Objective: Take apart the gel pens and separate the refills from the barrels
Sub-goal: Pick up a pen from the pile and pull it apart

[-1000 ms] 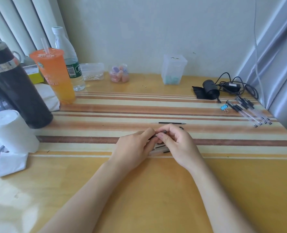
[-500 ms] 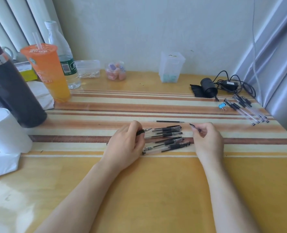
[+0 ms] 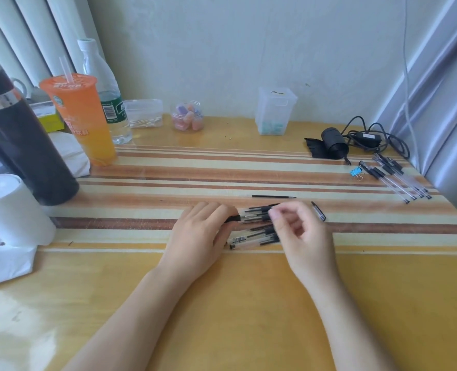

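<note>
The left hand [image 3: 203, 236] grips a pen [image 3: 250, 217] at frame centre, axis running left-right; the right hand [image 3: 302, 231], loosely curled and empty, lies nearest its free end.

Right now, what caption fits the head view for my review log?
Left hand grips a gel pen, right hand over the pen pile; a loose refill and cap lie beyond.

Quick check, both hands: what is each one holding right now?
Left hand: grips a gel pen by its black end.
Right hand: fingers curled but blurred; cannot tell whether it pinches anything.
</note>
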